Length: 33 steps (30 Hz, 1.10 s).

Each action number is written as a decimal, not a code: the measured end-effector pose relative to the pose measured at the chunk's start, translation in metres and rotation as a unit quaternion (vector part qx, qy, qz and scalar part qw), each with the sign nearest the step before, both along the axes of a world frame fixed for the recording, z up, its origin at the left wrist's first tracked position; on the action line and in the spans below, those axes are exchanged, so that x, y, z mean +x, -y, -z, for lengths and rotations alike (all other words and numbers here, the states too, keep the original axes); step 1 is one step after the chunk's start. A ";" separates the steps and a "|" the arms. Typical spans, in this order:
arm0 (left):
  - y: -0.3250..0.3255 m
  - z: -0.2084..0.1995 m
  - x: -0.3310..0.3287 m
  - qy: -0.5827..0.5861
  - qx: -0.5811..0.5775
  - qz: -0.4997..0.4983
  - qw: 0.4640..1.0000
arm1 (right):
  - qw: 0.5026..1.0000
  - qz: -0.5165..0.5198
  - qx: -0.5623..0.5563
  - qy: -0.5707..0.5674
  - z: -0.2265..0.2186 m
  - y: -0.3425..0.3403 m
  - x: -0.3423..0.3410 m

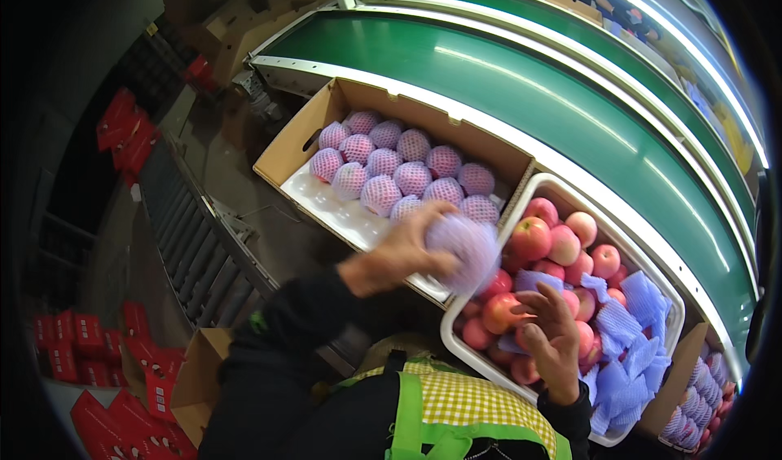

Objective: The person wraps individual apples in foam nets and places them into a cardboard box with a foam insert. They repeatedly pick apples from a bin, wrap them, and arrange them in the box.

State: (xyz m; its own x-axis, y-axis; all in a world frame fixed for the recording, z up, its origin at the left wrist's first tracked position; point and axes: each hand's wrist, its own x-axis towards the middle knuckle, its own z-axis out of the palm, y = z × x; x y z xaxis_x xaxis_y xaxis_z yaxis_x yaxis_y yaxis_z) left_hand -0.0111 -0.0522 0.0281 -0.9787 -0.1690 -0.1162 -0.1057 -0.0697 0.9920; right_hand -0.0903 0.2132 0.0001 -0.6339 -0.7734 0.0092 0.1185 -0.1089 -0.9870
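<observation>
My left hand is closed around an apple in a purple foam net, blurred by motion, above the near right corner of a cardboard box. In that box, several netted apples sit in rows on a white moulded tray, whose near-left hollows show bare. To the right stands a white plastic bin of loose apples and purple foam nets. Over the bin, my right hand is open, its fingers spread and slightly bent beside a reddish-orange apple.
A green conveyor belt with a pale metal edge curves behind the box and bin. Another box of netted apples stands at the far right. On the left are a roller track and red cartons; brown cartons are stacked beyond.
</observation>
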 end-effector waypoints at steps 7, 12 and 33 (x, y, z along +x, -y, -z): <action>0.263 0.005 0.041 0.212 -0.271 -0.111 0.932 | 0.987 0.153 0.054 0.016 0.012 0.025 0.007; 0.344 0.059 0.018 0.358 -0.404 0.205 0.816 | 0.986 0.142 0.085 0.019 0.009 0.074 0.025; 0.369 0.109 0.009 0.401 -0.400 0.278 0.776 | 0.978 0.174 0.100 0.056 0.011 0.110 0.034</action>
